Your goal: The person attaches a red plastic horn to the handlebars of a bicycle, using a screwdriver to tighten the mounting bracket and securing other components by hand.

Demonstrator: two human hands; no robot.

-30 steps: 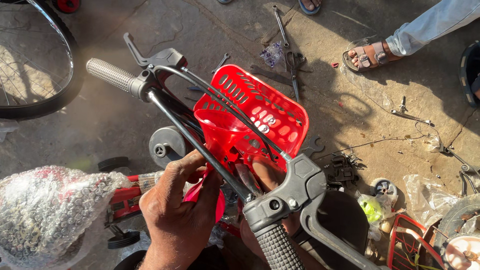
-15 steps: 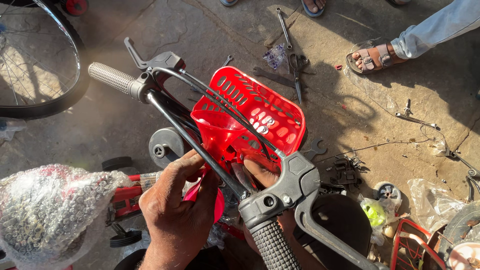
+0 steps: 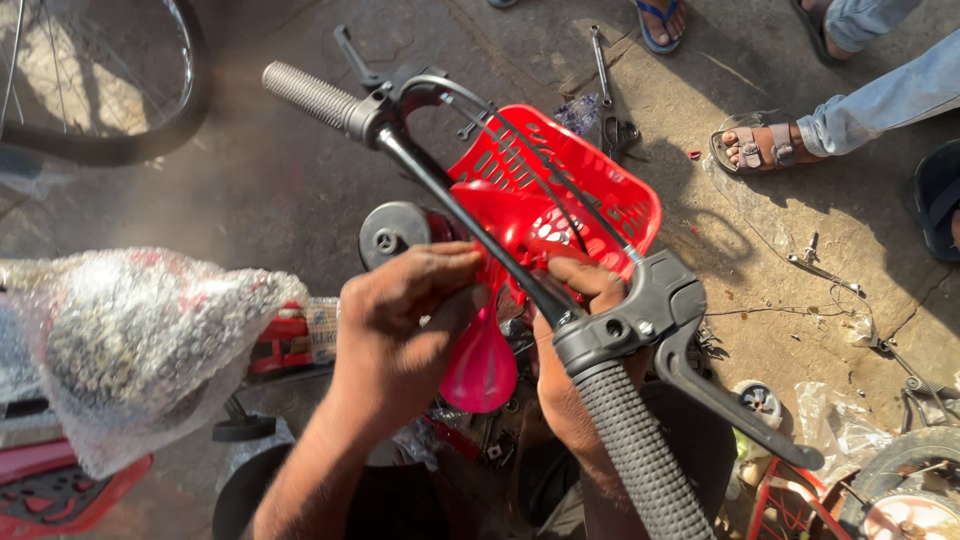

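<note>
Two hands: both work under the handlebar, close together, at the point where the basket meets the bike's front.
Left hand (image 3: 405,330): fingers bent and closed lightly over the red mudguard (image 3: 480,360), thumb side toward the bar; it seems to steady that part from the left so it does not swing.
Right hand (image 3: 570,350): reaches up from below the bar, fingers curled against the basket's near wall, thumb out of sight; whether it pinches a fastener cannot be told, as the bar hides the fingertips.
Handlebar (image 3: 470,230): black tube running slantwise just above both hands, near grip (image 3: 640,460) toward the person, far grip (image 3: 310,95) beyond the left hand; the hands go beneath it because it blocks the way from above.
Brake lever (image 3: 730,400): just right of the right hand, hanging free.
Basket (image 3: 600,190): red plastic, just beyond the fingers, tilted, its open side up.
Wrapped seat (image 3: 130,340): left of the left hand, in bubble wrap, apart from it.
Ground (image 3: 780,290): beyond and right of the hands, strewn with small tools and cable.
Wheel (image 3: 110,90): far left, well beyond the left hand.
Feet: another person's sandalled foot (image 3: 755,148) far right, well apart.
</note>
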